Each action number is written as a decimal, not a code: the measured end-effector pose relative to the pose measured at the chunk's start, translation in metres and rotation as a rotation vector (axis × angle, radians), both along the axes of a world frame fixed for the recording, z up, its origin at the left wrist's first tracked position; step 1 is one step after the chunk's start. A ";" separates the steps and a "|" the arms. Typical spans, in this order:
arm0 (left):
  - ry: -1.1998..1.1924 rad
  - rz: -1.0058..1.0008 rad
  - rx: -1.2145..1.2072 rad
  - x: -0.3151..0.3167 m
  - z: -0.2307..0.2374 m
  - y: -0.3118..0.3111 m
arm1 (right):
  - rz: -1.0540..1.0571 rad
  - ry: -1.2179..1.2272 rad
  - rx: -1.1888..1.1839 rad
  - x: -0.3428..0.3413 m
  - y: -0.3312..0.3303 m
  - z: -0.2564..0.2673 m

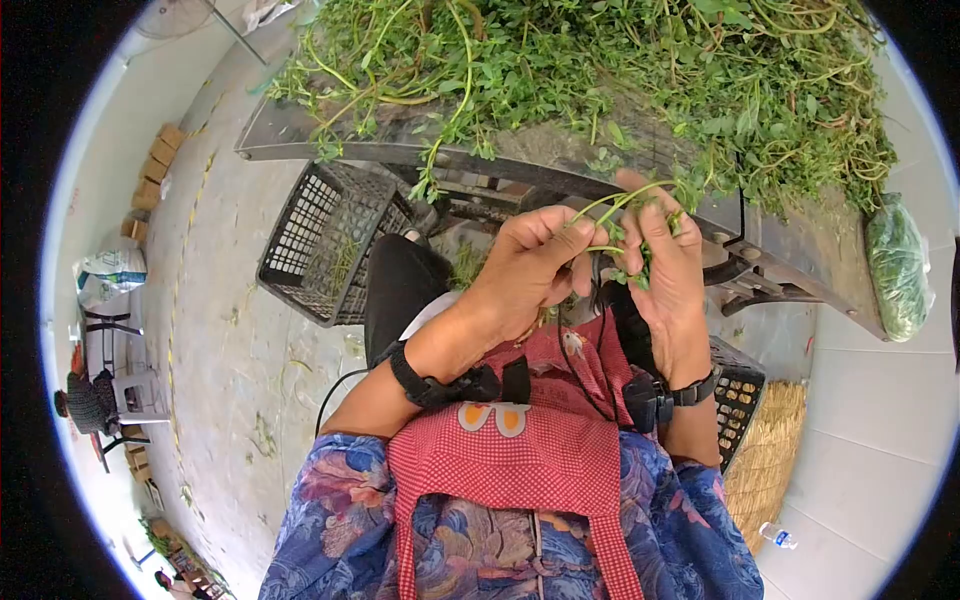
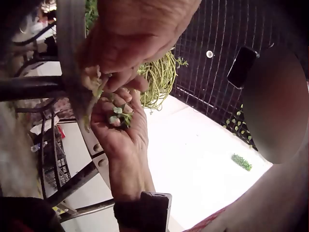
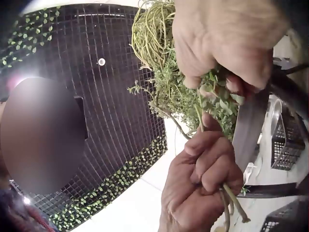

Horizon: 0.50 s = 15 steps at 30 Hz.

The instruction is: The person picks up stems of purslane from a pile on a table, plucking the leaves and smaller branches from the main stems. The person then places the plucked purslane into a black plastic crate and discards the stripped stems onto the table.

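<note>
Stems (image 3: 235,204) are held by the fingers (image 3: 219,176) of the left hand (image 1: 532,256), leaves (image 2: 119,116) by those of the right hand (image 1: 670,272), beside the table (image 1: 560,148).

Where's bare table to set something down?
The table's right corner, between the leafy heap and the bagged greens; a smaller left corner patch before the heap. Crowded: under the heap, and around the left hand and right hand.

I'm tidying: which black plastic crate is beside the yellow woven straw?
The black plastic crate on the person's right; the head view's other crate is at left.
</note>
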<state>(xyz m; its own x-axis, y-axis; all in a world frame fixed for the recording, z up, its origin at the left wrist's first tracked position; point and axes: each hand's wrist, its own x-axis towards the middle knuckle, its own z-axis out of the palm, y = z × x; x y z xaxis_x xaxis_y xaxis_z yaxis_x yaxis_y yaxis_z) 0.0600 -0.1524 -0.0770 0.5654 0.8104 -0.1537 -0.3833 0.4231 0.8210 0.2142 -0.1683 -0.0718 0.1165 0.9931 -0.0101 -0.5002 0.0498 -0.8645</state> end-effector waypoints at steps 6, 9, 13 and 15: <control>0.076 0.019 0.087 0.001 -0.005 0.000 | -0.121 -0.797 0.100 0.022 0.004 -0.008; 0.058 -0.025 0.052 0.003 0.001 0.001 | -0.158 -0.854 0.125 0.025 0.003 -0.009; 0.039 0.007 0.096 -0.002 -0.005 0.007 | 0.168 0.029 -0.204 0.044 -0.001 0.010; 0.096 0.038 0.072 -0.006 -0.009 0.008 | 0.283 -0.157 -0.152 0.049 -0.004 0.012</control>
<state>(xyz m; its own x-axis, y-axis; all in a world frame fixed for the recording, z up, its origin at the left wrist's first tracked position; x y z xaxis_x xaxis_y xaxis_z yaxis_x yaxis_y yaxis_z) 0.0542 -0.1443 -0.0857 0.5193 0.8419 -0.1465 -0.3165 0.3487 0.8822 0.2632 -0.1726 -0.0594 -0.1514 0.9747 -0.1643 -0.3364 -0.2071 -0.9186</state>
